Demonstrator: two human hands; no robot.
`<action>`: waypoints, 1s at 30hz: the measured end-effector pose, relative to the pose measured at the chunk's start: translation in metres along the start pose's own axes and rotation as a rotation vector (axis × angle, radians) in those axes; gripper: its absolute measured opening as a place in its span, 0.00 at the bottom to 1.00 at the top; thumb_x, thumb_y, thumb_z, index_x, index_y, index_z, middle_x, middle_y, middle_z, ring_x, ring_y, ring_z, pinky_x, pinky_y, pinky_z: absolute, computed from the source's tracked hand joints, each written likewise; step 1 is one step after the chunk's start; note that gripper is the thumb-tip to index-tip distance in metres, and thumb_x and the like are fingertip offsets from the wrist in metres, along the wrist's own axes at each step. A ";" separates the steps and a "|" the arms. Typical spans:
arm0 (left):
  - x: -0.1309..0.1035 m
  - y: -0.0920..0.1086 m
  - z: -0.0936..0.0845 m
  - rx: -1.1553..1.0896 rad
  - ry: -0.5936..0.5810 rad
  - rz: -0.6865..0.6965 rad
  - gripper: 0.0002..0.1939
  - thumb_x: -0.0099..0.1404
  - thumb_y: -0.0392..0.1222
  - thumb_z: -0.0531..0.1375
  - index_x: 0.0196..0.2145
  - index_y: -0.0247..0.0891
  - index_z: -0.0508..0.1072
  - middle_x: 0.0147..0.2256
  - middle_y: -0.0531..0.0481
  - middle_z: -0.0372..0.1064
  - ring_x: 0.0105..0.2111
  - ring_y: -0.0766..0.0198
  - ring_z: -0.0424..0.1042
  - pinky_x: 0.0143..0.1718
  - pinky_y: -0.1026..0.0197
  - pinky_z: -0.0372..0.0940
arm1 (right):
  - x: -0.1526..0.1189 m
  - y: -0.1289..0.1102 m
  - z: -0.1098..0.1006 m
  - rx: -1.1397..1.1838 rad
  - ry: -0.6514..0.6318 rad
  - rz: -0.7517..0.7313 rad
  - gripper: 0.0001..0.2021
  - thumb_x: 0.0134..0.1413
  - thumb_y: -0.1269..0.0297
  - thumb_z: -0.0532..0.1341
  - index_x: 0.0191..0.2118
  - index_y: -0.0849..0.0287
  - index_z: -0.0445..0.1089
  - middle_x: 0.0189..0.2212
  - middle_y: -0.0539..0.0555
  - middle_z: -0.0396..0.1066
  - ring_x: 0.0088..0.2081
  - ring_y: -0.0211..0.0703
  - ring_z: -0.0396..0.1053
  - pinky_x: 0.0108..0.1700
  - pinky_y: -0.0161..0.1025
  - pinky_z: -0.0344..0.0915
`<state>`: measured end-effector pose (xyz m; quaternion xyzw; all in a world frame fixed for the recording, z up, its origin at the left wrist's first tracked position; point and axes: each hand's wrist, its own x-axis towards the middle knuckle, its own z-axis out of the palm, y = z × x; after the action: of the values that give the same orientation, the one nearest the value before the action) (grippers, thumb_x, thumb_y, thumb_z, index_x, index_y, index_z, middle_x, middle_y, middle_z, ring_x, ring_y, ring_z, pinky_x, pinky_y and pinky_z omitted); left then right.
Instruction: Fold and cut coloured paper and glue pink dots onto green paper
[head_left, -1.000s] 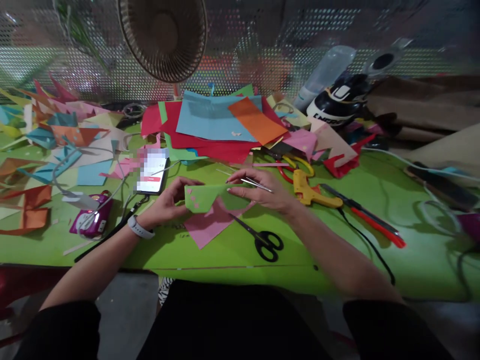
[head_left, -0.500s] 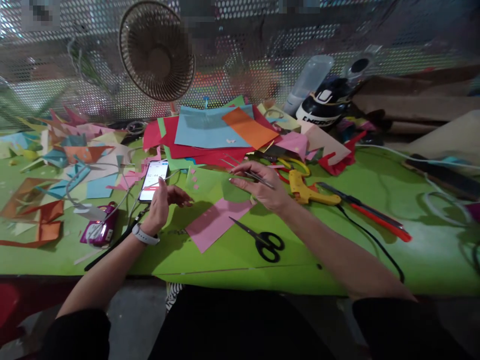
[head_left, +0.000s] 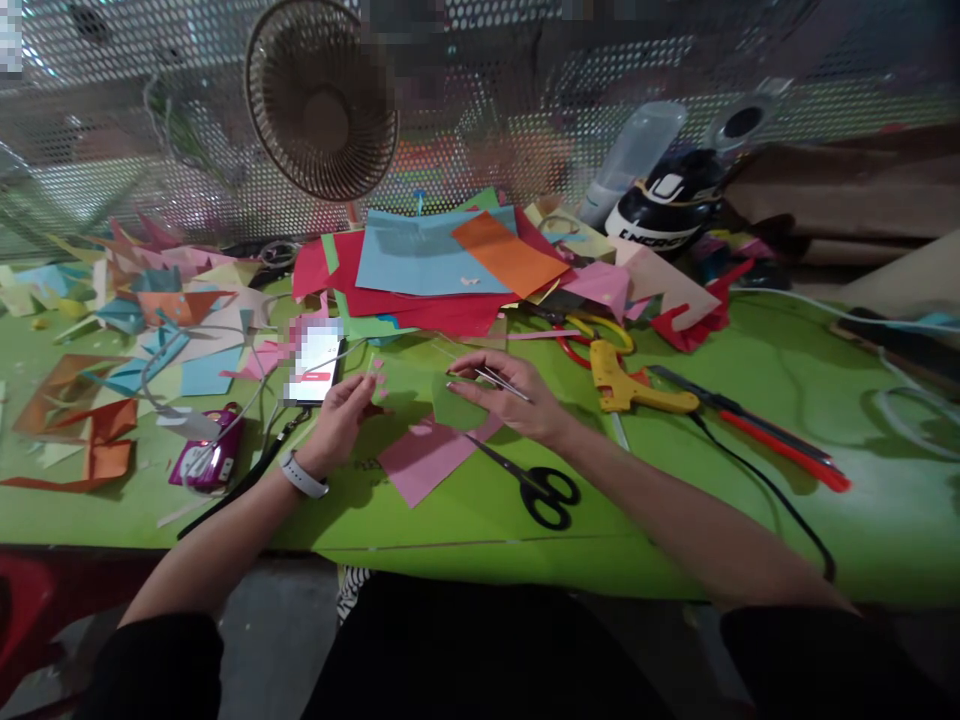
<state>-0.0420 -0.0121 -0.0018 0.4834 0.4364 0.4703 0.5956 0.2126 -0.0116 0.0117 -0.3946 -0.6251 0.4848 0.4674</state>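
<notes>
My left hand [head_left: 345, 415] is closed in a pinch beside the phone [head_left: 316, 365]; a thin pale piece seems to stick up from its fingertips, too small to make out. My right hand [head_left: 510, 392] is closed on metal tweezers [head_left: 504, 382], their tips pointing up and left. Small pink pieces [head_left: 380, 372] lie just right of my left fingertips. Below and between the hands, a pink paper sheet [head_left: 424, 465] lies flat on the green table. Black-handled scissors [head_left: 544, 490] rest with their blade tips at the sheet's right edge.
A yellow glue gun [head_left: 637, 385] and a red-handled cutter [head_left: 784, 440] lie on the right. Paper scraps [head_left: 210, 365] and a purple device [head_left: 210, 455] are on the left. Behind stand colored sheets [head_left: 431, 260], a fan [head_left: 322, 110] and a black jar [head_left: 664, 205].
My left hand has moved away from the phone screen toward the small pink pieces and its fingers have closed. My right hand has shifted slightly down. The whole view has shifted a little.
</notes>
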 end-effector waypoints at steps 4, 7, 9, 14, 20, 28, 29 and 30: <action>-0.002 0.002 0.001 -0.050 -0.157 -0.076 0.29 0.53 0.67 0.69 0.34 0.37 0.74 0.34 0.45 0.77 0.33 0.60 0.78 0.39 0.54 0.75 | 0.003 0.001 -0.003 0.031 0.000 0.023 0.14 0.49 0.56 0.72 0.40 0.54 0.76 0.38 0.52 0.77 0.39 0.42 0.74 0.43 0.45 0.73; -0.006 0.008 0.007 0.068 -0.276 -0.147 0.20 0.54 0.53 0.74 0.34 0.35 0.76 0.34 0.45 0.79 0.34 0.60 0.79 0.42 0.55 0.74 | 0.003 0.000 -0.004 0.016 -0.021 0.045 0.15 0.49 0.56 0.72 0.42 0.55 0.76 0.38 0.52 0.76 0.40 0.42 0.73 0.44 0.45 0.72; -0.010 0.013 0.015 0.138 -0.323 -0.117 0.16 0.57 0.49 0.72 0.37 0.35 0.78 0.36 0.44 0.80 0.37 0.58 0.79 0.45 0.54 0.74 | 0.003 -0.002 -0.004 -0.008 -0.043 0.058 0.15 0.49 0.57 0.72 0.43 0.55 0.76 0.37 0.52 0.75 0.39 0.42 0.72 0.44 0.45 0.71; -0.014 0.022 0.037 0.262 -0.310 0.008 0.16 0.58 0.49 0.71 0.39 0.37 0.78 0.42 0.42 0.80 0.45 0.53 0.79 0.53 0.47 0.73 | 0.005 -0.010 -0.007 -0.040 -0.043 0.040 0.15 0.51 0.58 0.70 0.44 0.55 0.75 0.38 0.52 0.74 0.40 0.43 0.72 0.44 0.45 0.70; -0.005 0.004 0.049 0.334 -0.238 0.087 0.20 0.55 0.58 0.70 0.36 0.40 0.79 0.39 0.43 0.81 0.45 0.49 0.79 0.55 0.41 0.71 | 0.007 -0.011 -0.013 0.007 -0.024 -0.007 0.15 0.51 0.58 0.70 0.45 0.54 0.75 0.40 0.52 0.74 0.43 0.43 0.71 0.45 0.43 0.70; 0.006 -0.001 0.046 0.437 -0.189 0.098 0.16 0.64 0.55 0.65 0.30 0.39 0.78 0.31 0.48 0.77 0.35 0.58 0.78 0.49 0.52 0.73 | 0.012 -0.022 -0.027 -0.190 -0.094 -0.147 0.15 0.62 0.57 0.63 0.52 0.53 0.73 0.44 0.53 0.77 0.45 0.45 0.74 0.48 0.47 0.71; 0.007 0.000 0.045 0.426 -0.167 0.088 0.16 0.66 0.55 0.64 0.30 0.39 0.77 0.29 0.48 0.76 0.33 0.59 0.77 0.47 0.54 0.73 | 0.013 -0.024 -0.034 -0.273 -0.049 -0.193 0.16 0.65 0.57 0.61 0.55 0.52 0.72 0.44 0.54 0.77 0.47 0.46 0.73 0.49 0.49 0.71; 0.009 0.001 0.043 0.404 -0.131 0.079 0.16 0.66 0.54 0.64 0.30 0.38 0.76 0.29 0.49 0.75 0.31 0.60 0.76 0.44 0.55 0.74 | 0.013 -0.024 -0.041 -0.374 0.003 -0.243 0.16 0.67 0.57 0.59 0.57 0.51 0.71 0.45 0.54 0.77 0.47 0.48 0.72 0.50 0.51 0.70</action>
<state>0.0012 -0.0101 0.0047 0.6392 0.4626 0.3641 0.4948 0.2476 0.0049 0.0414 -0.3969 -0.7463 0.2999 0.4422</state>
